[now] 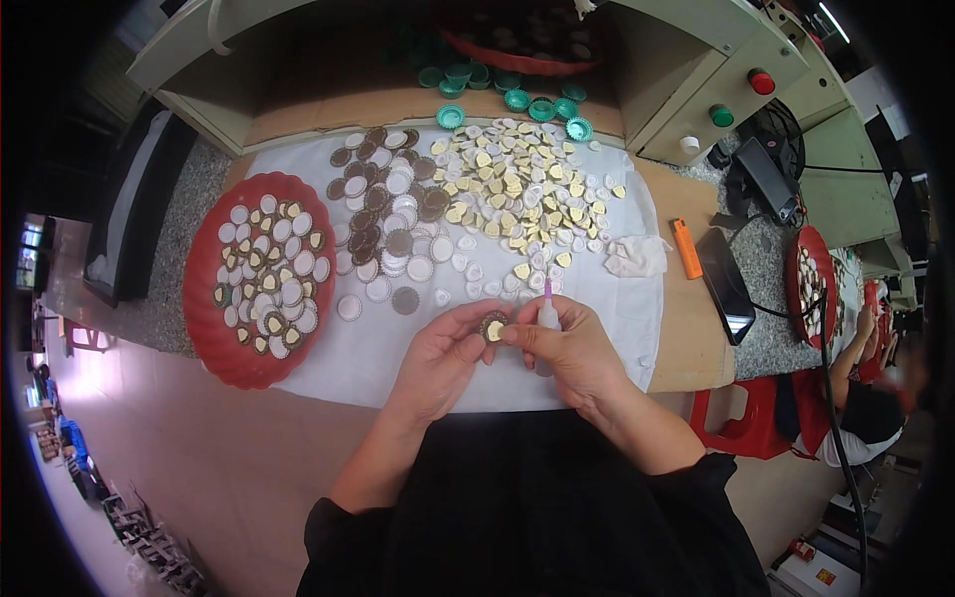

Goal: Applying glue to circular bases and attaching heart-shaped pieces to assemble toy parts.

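A red tray (pixel 244 370) holds discs (pixel 291 292). Fingers of the left hand (pixel 438 353) pinch a partly hidden brown disc (pixel 486 320) above the white sheet (pixel 612 343); the right hand (pixel 577 350), thumb at the disc's gold piece (pixel 495 330), grips a half-covered purple-tipped bottle (pixel 547 316). Lower right, a white box (pixel 802 573) bears a label (pixel 825 576) too small to read.

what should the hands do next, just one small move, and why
Probably set the brown disc in the red tray: in the left hand, it already bears a gold piece, and similar pairs lie in that tray.
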A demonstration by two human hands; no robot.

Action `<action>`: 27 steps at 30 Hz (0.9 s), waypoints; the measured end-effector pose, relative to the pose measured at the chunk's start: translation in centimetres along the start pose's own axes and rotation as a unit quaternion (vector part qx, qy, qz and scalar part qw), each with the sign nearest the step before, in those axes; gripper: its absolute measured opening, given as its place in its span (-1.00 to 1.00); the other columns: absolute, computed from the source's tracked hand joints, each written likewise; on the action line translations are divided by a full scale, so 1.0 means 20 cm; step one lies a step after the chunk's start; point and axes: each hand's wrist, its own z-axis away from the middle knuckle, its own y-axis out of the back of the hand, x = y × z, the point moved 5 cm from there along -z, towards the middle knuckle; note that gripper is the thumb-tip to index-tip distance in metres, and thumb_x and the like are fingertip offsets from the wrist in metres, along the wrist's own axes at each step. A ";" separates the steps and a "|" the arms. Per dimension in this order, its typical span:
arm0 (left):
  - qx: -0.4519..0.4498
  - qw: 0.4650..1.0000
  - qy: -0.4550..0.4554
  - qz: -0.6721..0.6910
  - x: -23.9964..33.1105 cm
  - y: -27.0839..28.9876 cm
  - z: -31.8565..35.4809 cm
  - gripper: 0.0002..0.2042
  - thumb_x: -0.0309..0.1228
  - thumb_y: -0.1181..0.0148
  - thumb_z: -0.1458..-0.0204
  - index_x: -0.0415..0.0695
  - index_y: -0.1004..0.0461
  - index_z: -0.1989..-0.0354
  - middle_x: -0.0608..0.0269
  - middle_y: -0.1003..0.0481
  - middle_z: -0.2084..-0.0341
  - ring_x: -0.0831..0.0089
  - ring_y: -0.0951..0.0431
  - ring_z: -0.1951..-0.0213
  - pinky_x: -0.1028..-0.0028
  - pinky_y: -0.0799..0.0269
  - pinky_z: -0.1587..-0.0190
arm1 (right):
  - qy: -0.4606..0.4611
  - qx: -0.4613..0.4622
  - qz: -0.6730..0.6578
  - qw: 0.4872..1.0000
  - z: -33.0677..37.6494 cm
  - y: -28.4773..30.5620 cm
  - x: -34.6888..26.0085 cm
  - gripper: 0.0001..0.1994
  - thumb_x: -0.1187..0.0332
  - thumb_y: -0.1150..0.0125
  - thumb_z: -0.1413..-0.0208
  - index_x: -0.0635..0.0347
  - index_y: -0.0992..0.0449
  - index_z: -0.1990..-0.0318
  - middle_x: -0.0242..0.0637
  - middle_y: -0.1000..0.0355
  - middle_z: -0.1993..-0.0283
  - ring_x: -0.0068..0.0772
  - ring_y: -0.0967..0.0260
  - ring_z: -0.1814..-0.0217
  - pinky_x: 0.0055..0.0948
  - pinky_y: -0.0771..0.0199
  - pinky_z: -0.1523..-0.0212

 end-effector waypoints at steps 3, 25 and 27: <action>-0.010 1.000 -0.009 -0.006 0.02 -0.01 0.00 -0.69 -0.55 0.11 0.01 -0.26 -0.21 0.04 0.17 -0.29 0.10 0.56 -0.27 0.22 0.57 -0.17 0.25 | 0.004 0.015 0.013 1.000 0.00 -0.01 -0.01 -0.88 0.56 -0.20 0.22 0.22 -0.37 0.50 -0.33 -0.36 0.46 -0.62 -0.20 0.56 -0.67 -0.18 0.56; 0.111 0.986 -0.064 -0.111 0.01 -0.01 0.01 -0.74 -0.53 0.05 0.02 -0.30 -0.29 0.12 0.30 -0.39 0.33 0.62 -0.29 0.39 0.64 -0.22 0.30 | 0.060 0.006 0.121 0.991 -0.02 -0.06 -0.07 -0.84 0.53 -0.20 0.23 0.31 -0.39 0.43 -0.36 -0.35 0.51 -0.70 -0.20 0.53 -0.72 -0.19 0.52; 0.126 0.988 -0.064 -0.054 0.01 -0.02 0.01 -0.76 -0.53 0.04 0.03 -0.30 -0.31 0.15 0.28 -0.40 0.37 0.63 -0.29 0.42 0.65 -0.21 0.33 | 0.102 -0.002 0.149 0.984 -0.03 -0.07 -0.07 -0.84 0.52 -0.22 0.23 0.28 -0.39 0.43 -0.37 -0.35 0.49 -0.70 -0.21 0.49 -0.71 -0.21 0.47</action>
